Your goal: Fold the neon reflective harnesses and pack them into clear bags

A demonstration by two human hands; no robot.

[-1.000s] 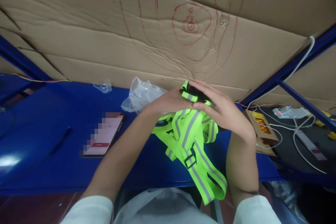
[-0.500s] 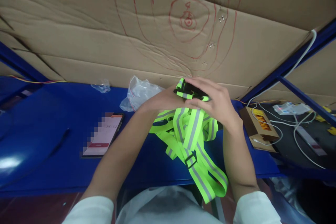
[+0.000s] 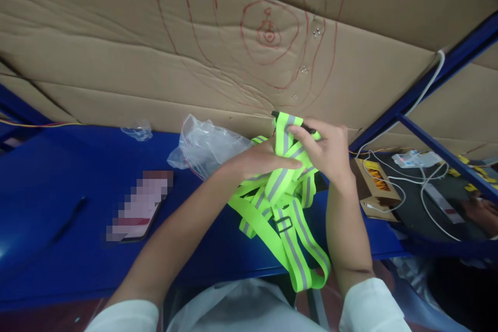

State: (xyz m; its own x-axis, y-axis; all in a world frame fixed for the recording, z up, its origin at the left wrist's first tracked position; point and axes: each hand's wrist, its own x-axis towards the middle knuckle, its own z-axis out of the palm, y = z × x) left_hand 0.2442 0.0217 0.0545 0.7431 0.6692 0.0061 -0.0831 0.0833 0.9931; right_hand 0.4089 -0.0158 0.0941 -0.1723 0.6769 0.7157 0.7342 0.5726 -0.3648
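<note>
A bundle of neon yellow-green reflective straps (image 3: 280,181) with a grey stripe is gathered between my hands, over the blue table. My left hand (image 3: 268,158) is closed on the straps from the left, its thumb lying across them and its other fingers hidden behind. With my right hand (image 3: 324,145) I pinch the upper strap and a black piece, thumb in front. A black slider buckle (image 3: 284,224) sits on one of the lower straps. Loose loops hang down past the table's front edge.
A clear plastic bag (image 3: 208,142) lies behind my left wrist. On the blue table (image 3: 58,176) rests a phone (image 3: 143,205), left of my forearm. To the right are an open cardboard box (image 3: 375,189), white cables and another person's hand (image 3: 482,215). A cardboard panel (image 3: 218,62) stands behind.
The black piece and strap at the top have turned, so a wide strap now stands upright in front. My left thumb has come into view over the straps. The camera view has shifted slightly.
</note>
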